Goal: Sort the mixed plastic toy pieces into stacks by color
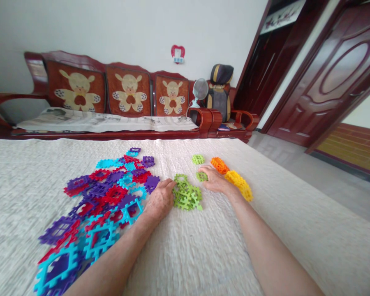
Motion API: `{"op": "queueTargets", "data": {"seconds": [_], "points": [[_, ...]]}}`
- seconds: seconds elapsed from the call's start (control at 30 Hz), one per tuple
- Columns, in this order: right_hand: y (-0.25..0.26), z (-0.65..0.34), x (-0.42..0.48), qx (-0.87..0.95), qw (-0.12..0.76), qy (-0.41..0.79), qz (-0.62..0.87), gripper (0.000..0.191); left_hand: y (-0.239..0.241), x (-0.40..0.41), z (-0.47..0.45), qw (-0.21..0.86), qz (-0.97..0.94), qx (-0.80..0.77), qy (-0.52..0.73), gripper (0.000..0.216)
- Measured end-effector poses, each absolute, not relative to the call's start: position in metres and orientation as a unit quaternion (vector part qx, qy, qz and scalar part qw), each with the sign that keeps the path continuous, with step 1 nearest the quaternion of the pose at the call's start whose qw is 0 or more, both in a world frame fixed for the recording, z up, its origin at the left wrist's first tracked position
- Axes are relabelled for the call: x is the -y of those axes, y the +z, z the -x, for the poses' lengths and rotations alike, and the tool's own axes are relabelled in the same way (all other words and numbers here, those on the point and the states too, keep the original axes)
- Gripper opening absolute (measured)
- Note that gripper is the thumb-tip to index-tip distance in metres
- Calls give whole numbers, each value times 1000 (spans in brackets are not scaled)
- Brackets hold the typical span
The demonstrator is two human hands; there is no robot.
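A pile of light green interlocking plastic tiles point(187, 196) lies on the cloth between my hands. My left hand point(160, 199) rests against the pile's left side, its fingers bent together; whether a tile is in them is hidden. Just right of the pile, my right hand point(215, 181) is closed on a green tile point(202, 176) by its edge. Behind that hand, a small stack of green tiles point(198, 159) stands apart. Orange tiles point(220, 165) and a row of yellow tiles point(239, 185) lie close on its right.
A wide mixed heap of purple, red and blue tiles point(114, 193) spreads on the left, partly behind my left forearm. Pale quilted cloth point(216, 255) covers the surface. Beyond its far edge stand a wooden sofa point(111, 135) with bear cushions, a small fan point(200, 89) and a chair.
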State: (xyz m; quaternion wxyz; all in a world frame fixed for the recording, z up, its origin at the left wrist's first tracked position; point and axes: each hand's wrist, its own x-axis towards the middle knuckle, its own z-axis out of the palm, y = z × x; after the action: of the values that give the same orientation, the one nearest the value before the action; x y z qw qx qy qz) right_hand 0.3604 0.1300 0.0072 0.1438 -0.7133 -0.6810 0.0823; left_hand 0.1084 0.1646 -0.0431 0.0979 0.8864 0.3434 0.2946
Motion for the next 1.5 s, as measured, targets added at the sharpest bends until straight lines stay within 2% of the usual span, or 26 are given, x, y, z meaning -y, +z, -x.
{"op": "queueTargets", "data": {"seconds": [0.2,0.37,0.63,0.83,0.93,1.2,1.33,1.4,1.5], "points": [[-2,-348,-135,594,115,10,796,66,-42,-163,-108,99,-883,-350,296,43],[-3,-345,-138,592,101,2,799,50,-40,-163,-108,108,-885,-351,287,44],[-6,-350,-143,555,183,10,811,51,-38,-162,-109,118,-884,-345,291,42],[-14,-354,-158,546,302,-62,779,56,-39,-162,-109,117,-883,-344,298,42],[-13,-357,-173,547,325,-88,766,54,-40,-162,-108,112,-885,-340,298,43],[7,-365,-219,520,265,-71,809,41,-40,-162,-110,111,-884,-359,280,42],[9,-369,-231,520,227,-56,821,41,-41,-162,-110,112,-885,-356,278,43],[9,-369,-230,516,230,-58,823,45,-41,-162,-109,108,-886,-355,278,45],[11,-366,-215,516,282,-89,804,47,-40,-162,-109,105,-887,-352,280,45]]}}
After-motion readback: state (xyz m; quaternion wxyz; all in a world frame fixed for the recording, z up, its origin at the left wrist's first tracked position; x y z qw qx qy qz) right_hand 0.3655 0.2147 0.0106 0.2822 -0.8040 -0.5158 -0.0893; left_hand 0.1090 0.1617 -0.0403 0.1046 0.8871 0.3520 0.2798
